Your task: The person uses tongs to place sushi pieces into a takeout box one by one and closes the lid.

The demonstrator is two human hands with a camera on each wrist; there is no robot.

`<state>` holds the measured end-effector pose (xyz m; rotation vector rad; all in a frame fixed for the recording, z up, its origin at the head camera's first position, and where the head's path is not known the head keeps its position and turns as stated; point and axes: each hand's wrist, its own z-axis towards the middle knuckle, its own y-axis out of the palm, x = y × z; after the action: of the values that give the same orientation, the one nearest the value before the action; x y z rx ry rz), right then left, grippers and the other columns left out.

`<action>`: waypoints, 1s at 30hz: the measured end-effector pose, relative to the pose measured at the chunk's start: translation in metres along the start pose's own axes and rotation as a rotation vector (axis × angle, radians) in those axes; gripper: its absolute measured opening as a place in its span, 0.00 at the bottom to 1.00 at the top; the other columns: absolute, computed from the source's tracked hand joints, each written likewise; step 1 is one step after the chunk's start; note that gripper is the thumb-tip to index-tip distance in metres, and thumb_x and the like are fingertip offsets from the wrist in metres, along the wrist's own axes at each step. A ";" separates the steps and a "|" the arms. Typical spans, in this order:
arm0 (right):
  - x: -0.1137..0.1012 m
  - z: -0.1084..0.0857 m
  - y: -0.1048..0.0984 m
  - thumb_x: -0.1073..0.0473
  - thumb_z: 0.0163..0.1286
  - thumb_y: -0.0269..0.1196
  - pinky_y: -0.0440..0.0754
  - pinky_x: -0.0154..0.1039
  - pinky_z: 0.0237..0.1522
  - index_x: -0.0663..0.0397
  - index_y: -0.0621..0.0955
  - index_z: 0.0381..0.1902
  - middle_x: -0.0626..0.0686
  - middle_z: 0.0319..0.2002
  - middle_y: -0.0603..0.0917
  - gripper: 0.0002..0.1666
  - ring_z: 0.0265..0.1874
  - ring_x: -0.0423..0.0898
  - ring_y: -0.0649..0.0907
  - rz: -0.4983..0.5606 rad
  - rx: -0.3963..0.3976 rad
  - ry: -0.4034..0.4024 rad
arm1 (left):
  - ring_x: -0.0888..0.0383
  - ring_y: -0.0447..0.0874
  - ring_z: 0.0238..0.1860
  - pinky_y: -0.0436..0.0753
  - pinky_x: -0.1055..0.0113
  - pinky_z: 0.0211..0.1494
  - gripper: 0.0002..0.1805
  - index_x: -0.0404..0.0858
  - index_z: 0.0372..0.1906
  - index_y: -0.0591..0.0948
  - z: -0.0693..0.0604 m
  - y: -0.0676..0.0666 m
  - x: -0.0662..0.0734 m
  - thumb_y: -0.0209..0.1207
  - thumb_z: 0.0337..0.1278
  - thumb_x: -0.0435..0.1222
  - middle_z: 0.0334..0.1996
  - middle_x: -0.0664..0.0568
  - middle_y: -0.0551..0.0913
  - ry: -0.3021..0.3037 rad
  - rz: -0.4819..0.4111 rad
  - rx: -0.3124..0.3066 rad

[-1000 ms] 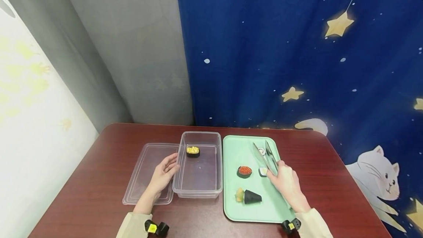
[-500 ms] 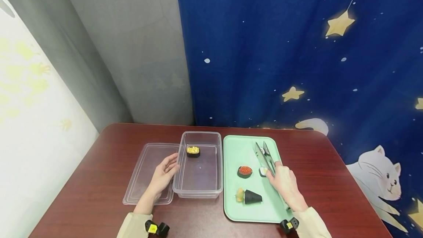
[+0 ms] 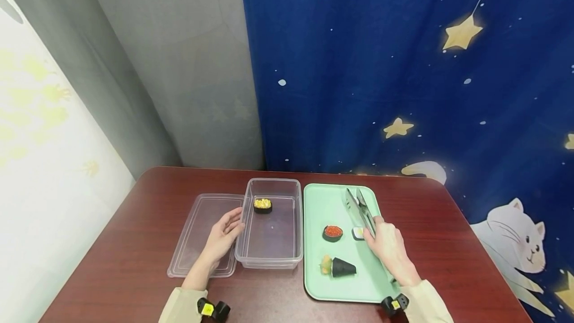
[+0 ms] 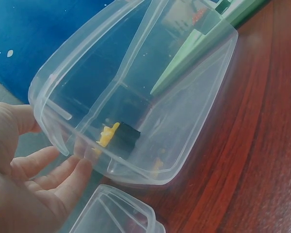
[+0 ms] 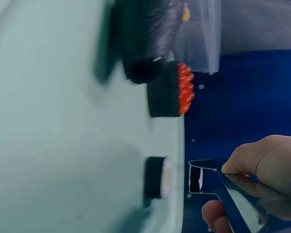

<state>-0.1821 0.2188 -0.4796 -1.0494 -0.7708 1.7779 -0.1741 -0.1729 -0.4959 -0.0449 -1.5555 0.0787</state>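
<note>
While the right hand [image 3: 389, 248] gripped metal tongs [image 3: 368, 219] at lower right, a small roll [image 5: 196, 179] sat between their tips, above and left of that hand. Lower left of centre, the left hand [image 3: 222, 236], fingers relaxed, touched the clear box [image 3: 269, 264] holding corn sushi [image 3: 262, 206]. Red-roe sushi [image 3: 333, 234], another roll [image 3: 358, 234] and a hand roll [image 3: 343, 267] lay on the green tray [image 3: 327, 288].

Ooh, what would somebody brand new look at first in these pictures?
Probably the deep-blue cloth curtain behind the reddish-brown table, with its yellow stars, and a white cat at the lower right. Next might be the shiny metal tongs in the right hand, over the mint-green rectangular tray, with a small black-and-white sushi roll between their tips.
</note>
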 end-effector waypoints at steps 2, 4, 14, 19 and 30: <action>-0.003 0.002 -0.004 0.64 0.50 0.66 0.71 0.51 0.13 0.69 0.75 0.33 0.62 0.14 0.76 0.15 0.11 0.57 0.75 0.011 0.013 -0.017 | 0.41 0.68 0.60 0.72 0.79 0.52 0.27 0.28 0.65 0.65 0.000 0.000 0.000 0.54 0.61 0.26 0.61 0.33 0.69 -0.006 -0.003 -0.004; -0.007 0.005 -0.007 0.64 0.51 0.65 0.71 0.49 0.13 0.70 0.76 0.35 0.61 0.14 0.76 0.16 0.11 0.55 0.74 0.025 0.020 -0.026 | 0.41 0.68 0.61 0.71 0.79 0.52 0.27 0.28 0.65 0.64 0.001 0.000 0.000 0.54 0.61 0.26 0.62 0.33 0.68 -0.007 -0.002 -0.006; -0.043 0.020 -0.018 0.62 0.52 0.66 0.69 0.40 0.13 0.68 0.77 0.39 0.56 0.17 0.77 0.18 0.12 0.48 0.72 0.105 0.025 -0.063 | 0.41 0.68 0.61 0.71 0.79 0.52 0.27 0.28 0.65 0.64 0.001 -0.001 0.000 0.54 0.61 0.26 0.62 0.32 0.68 -0.008 0.003 -0.006; -0.067 0.027 -0.015 0.62 0.52 0.66 0.70 0.39 0.15 0.67 0.78 0.41 0.56 0.19 0.79 0.19 0.14 0.47 0.73 0.153 0.024 -0.081 | 0.41 0.67 0.61 0.71 0.79 0.52 0.27 0.27 0.66 0.63 0.001 -0.001 0.000 0.53 0.62 0.26 0.62 0.32 0.67 -0.006 0.014 -0.014; -0.110 0.037 0.005 0.62 0.52 0.65 0.71 0.37 0.15 0.65 0.78 0.38 0.51 0.17 0.77 0.16 0.14 0.45 0.74 0.234 0.020 -0.182 | 0.41 0.67 0.62 0.71 0.79 0.52 0.28 0.26 0.66 0.62 0.000 -0.001 -0.001 0.54 0.62 0.27 0.62 0.32 0.67 -0.008 0.017 -0.016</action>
<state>-0.1915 0.1132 -0.4315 -1.0077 -0.7628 2.0985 -0.1740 -0.1741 -0.4966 -0.0704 -1.5635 0.0800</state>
